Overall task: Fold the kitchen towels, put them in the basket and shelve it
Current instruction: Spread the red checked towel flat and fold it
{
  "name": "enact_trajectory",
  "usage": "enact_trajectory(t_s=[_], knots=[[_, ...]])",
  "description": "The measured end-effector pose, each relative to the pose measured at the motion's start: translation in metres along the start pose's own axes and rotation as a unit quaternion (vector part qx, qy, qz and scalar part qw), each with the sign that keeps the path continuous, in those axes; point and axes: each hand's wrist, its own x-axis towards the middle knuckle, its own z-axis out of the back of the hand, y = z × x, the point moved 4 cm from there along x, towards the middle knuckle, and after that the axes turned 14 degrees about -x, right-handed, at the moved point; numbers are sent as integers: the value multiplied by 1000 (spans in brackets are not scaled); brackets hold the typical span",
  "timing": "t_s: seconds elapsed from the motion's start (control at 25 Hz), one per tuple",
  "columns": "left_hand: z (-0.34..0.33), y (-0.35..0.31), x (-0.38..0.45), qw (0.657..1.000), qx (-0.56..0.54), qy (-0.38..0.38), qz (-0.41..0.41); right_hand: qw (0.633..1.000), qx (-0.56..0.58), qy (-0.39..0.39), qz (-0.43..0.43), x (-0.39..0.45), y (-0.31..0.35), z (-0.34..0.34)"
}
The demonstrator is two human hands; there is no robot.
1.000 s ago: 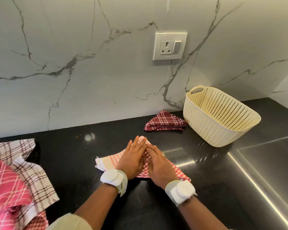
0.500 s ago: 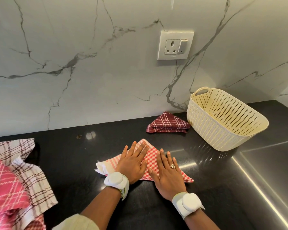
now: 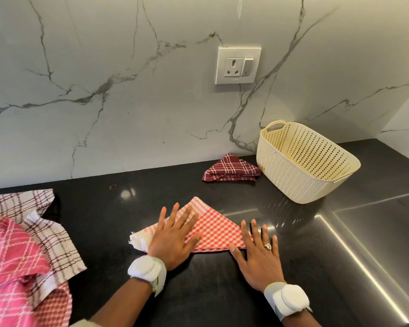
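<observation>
A red-and-white checked towel [image 3: 213, 228] lies folded into a triangle on the black counter [image 3: 132, 204]. My left hand [image 3: 172, 237] presses flat on its left part, fingers spread. My right hand [image 3: 257, 253] lies flat at the towel's right corner, fingers straight, palm mostly on the counter. A dark red checked towel [image 3: 230, 168], folded, sits by the wall. Just right of it stands a cream perforated basket [image 3: 302, 182], with nothing visible inside.
A heap of unfolded towels covers the counter's left edge: a pink one [image 3: 10, 260] over a white one with brown checks [image 3: 47, 234]. A wall socket [image 3: 237, 66] sits on the marble backsplash. A steel surface [image 3: 376, 232] adjoins the counter at the right.
My hands, close together on the towel's middle a second ago, have slid apart. The right one moved out to the right corner. The towel now lies flatter.
</observation>
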Motion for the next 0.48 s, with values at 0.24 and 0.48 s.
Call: enact_trajectory(t_s=[0.24, 0.48], knots=[[-6, 46, -87, 996, -18, -58, 67, 999, -6, 32, -2, 1, -2, 8], [-3, 47, -102, 988, -107, -55, 96, 983, 46, -74, 159, -9, 63, 32]])
